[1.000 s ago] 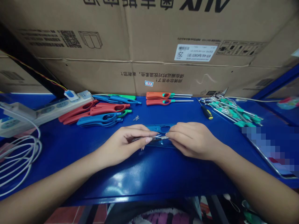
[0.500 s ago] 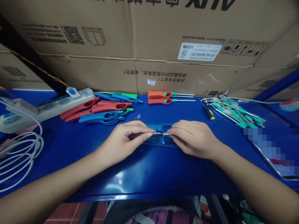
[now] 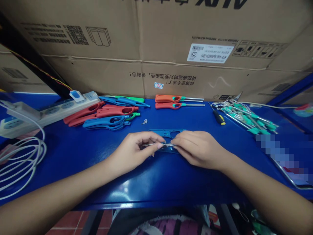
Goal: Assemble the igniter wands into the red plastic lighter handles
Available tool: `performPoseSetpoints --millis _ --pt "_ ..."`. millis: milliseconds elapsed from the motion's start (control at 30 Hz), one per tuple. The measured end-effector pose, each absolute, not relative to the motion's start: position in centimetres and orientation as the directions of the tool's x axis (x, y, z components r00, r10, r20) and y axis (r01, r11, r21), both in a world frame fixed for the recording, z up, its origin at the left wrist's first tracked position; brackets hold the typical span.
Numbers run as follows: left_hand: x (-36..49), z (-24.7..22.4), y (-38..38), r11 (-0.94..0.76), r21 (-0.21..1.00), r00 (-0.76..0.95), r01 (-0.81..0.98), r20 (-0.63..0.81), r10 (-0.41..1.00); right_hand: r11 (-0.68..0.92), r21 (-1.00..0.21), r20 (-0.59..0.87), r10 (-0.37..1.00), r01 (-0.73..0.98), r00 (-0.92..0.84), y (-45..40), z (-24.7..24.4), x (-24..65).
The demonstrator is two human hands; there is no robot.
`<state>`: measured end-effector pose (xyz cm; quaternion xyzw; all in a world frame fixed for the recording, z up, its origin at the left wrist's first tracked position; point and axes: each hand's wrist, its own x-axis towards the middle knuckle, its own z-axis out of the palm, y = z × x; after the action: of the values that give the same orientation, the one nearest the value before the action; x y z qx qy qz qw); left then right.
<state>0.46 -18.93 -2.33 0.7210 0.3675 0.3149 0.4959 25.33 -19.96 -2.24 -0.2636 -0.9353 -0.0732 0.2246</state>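
Between my two hands, over the middle of the blue table, is a thin dark-and-silver rod-like part (image 3: 168,145). My left hand (image 3: 137,150) pinches its left side with thumb and fingers, and my right hand (image 3: 202,150) has its fingertips closed on the silver right end. What kind of part it is cannot be made out. Below the hands lie blue lighter casing halves (image 3: 164,133), partly covered by the fingers. A little pile of screws (image 3: 144,121) sits just behind my left hand.
Red and blue lighter casings (image 3: 107,122) lie at the left, by a white power strip (image 3: 51,112) and coiled cable (image 3: 36,150). Two orange-red lighters (image 3: 168,98) lie at the back before a cardboard box (image 3: 166,32). To the right are a screwdriver (image 3: 219,117) and green-tipped metal rods (image 3: 249,117).
My hands have come slightly closer together and shifted a little toward me, with the rod-like part between them. More of the upper blue casing half shows. The other table items have stayed put.
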Motion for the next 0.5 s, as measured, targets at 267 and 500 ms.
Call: performPoseSetpoints --millis 267,500 --pt "0.44 -2.56 -19.02 -0.321 0.925 0.485 0.203 0.189 0.854 0.837 -0.06 0.481 0.502 0.544 -0.719 -19.82 -2.34 25.55" --pt "0.3 -2.61 -19.44 -0.67 0.674 0.504 0.31 0.481 0.717 0.852 -0.058 0.479 0.482 0.521 -0.734 -20.2 -2.39 25.08"
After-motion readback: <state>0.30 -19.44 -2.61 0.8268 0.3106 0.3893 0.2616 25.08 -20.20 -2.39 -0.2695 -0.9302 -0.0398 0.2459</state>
